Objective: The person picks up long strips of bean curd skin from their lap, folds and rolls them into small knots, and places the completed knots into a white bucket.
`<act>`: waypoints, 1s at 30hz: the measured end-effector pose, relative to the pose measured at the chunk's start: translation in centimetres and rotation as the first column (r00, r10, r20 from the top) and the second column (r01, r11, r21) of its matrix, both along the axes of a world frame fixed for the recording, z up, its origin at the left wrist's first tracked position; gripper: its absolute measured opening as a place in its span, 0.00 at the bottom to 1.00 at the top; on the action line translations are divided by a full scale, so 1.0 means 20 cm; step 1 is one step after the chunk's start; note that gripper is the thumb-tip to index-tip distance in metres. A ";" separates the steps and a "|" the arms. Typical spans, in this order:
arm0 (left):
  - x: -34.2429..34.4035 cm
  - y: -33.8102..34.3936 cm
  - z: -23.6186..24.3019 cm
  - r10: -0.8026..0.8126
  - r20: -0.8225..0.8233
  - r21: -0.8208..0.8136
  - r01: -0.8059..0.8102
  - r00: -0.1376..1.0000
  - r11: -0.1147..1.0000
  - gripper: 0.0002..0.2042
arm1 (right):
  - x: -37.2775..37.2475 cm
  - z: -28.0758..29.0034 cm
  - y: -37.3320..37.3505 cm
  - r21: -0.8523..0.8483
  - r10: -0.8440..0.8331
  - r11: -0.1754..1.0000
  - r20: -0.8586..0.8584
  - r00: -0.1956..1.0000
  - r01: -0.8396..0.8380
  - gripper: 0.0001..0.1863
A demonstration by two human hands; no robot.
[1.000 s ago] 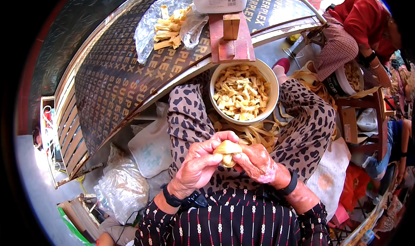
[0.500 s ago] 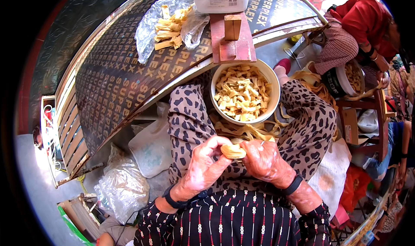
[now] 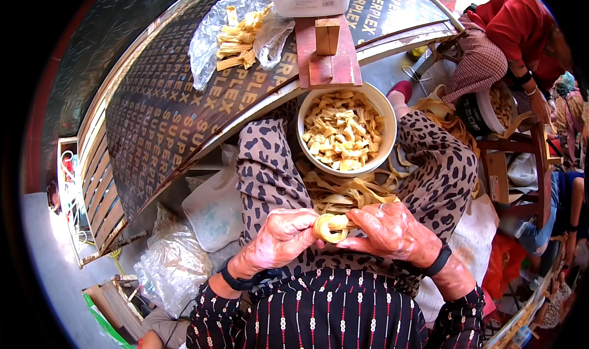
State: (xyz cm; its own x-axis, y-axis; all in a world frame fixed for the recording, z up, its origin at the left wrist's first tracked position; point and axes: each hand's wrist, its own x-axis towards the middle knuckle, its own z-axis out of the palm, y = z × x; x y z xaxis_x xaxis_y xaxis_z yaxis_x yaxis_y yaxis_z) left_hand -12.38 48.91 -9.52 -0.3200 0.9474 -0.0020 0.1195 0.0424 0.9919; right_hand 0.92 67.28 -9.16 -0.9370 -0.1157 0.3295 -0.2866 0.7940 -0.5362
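Observation:
Between my hands, above my lap, is a pale yellow, flat, soft strip [image 3: 324, 229] wound into a small loop with a hole in the middle. The fingers of my left hand [image 3: 283, 240] pinch one side of it. My right hand [image 3: 391, 231] grips its other side, with the thumb and fingers closed on the strip's end. Just beyond my hands, a heap of long loose strips [image 3: 351, 194] lies between my legs. Past that stands a round white tub [image 3: 392, 130] filled with short folded or knotted yellow pieces [image 3: 343, 131].
A dark printed board [image 3: 153, 122] on a frame stands front left, holding a plastic bag of yellow bundles [image 3: 239, 39], a red wooden stand [image 3: 310, 48] and a white jug [image 3: 313, 2]. At right, a person in red [image 3: 521, 30] works over another tub [image 3: 475, 113].
The strip has turned from a compact fold into an open loop facing me. My right hand has shifted slightly right and rolled; my left fingers have closed in on the loop's side.

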 end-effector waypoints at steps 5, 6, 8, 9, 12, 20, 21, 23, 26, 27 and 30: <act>-0.06 -0.04 -0.02 -0.079 -0.057 -0.009 0.079 0.995 0.997 0.06 | 0.05 -0.02 0.05 -0.141 0.047 0.989 0.085 0.995 -0.035 0.15; -0.07 -0.06 -0.03 -0.079 -0.046 -0.019 0.079 0.996 0.997 0.06 | 0.05 -0.01 0.05 -0.153 0.052 0.988 0.099 0.994 -0.037 0.14; -0.08 -0.07 -0.02 -0.095 -0.014 -0.069 0.094 0.995 0.993 0.05 | 0.06 -0.02 0.05 -0.187 0.066 0.982 0.143 0.988 -0.038 0.11; -0.08 -0.06 -0.02 -0.095 -0.013 -0.070 0.094 0.995 0.993 0.05 | 0.06 -0.03 0.05 -0.188 0.066 0.981 0.143 0.987 -0.038 0.11; -0.09 -0.02 -0.02 -0.138 -0.126 -0.056 0.132 0.982 0.990 0.11 | 0.05 -0.03 0.05 -0.295 0.048 0.956 0.148 0.988 -0.003 0.08; -0.03 0.10 0.02 -0.152 -0.327 -0.080 0.133 0.933 0.988 0.29 | 0.03 -0.04 0.06 -0.454 0.090 0.889 0.295 0.951 0.056 0.05; -0.02 0.11 0.02 -0.154 -0.325 -0.079 0.135 0.933 0.988 0.29 | 0.03 -0.04 0.06 -0.453 0.088 0.889 0.296 0.951 0.059 0.05; 0.00 0.14 0.02 -0.165 -0.218 -0.183 0.126 0.962 0.975 0.29 | 0.03 -0.05 0.07 -0.446 0.105 0.892 0.344 0.933 0.065 0.06; 0.01 0.16 -0.03 -0.134 -0.203 -0.062 0.124 0.970 0.990 0.24 | 0.03 -0.05 0.08 -0.485 0.121 0.872 0.347 0.930 0.068 0.06; 0.00 0.16 -0.04 -0.160 -0.102 -0.085 0.152 0.982 0.985 0.23 | 0.04 -0.03 0.09 -0.485 0.120 0.872 0.347 0.930 0.069 0.06; 0.01 0.15 -0.06 -0.150 -0.083 -0.011 0.149 0.985 0.989 0.16 | 0.05 0.01 0.10 -0.517 0.134 0.853 0.353 0.926 0.073 0.06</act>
State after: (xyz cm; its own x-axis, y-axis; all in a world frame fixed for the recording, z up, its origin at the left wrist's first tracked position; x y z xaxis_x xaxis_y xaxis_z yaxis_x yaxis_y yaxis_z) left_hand -12.14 51.90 -10.78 -0.1741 0.9846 0.0139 0.2072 0.0229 0.9780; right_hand 1.93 69.37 -8.98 -0.9982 -0.0586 -0.0134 -0.0091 0.3686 -0.9295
